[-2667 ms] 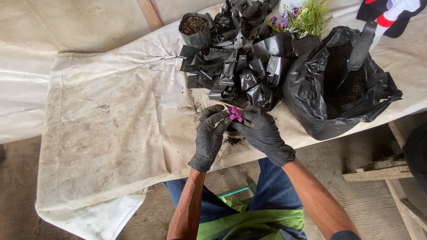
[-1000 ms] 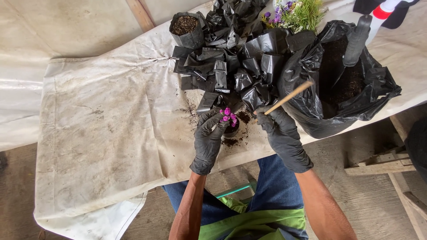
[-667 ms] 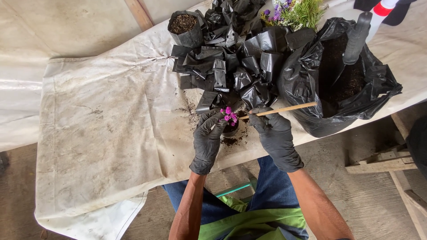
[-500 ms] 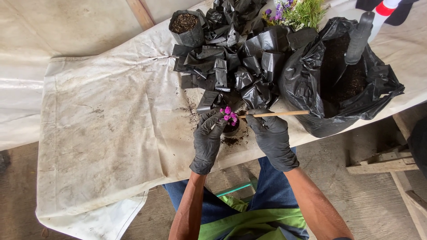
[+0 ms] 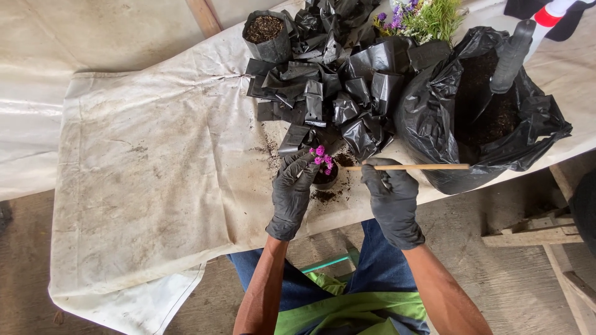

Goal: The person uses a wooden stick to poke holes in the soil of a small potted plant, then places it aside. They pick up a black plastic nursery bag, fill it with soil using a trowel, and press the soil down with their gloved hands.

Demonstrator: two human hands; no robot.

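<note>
Small pot (image 5: 325, 175) with pink seedling (image 5: 320, 158) sits at the tabletop's near edge. Left hand (image 5: 292, 192) cups its side; right hand (image 5: 392, 200) is clamped on a thin stick (image 5: 410, 167). Pot bag looks soft, the stem fragile: support low, around the soil, not the plant.

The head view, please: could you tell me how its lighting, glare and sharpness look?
Head view: soft, even daylight with faint shadows; mild glare on the crumpled black plastic bags; the gloved left hand, right hand and wooden stick are sharp, without motion blur; straight edges bow slightly near the frame's corners.
</note>
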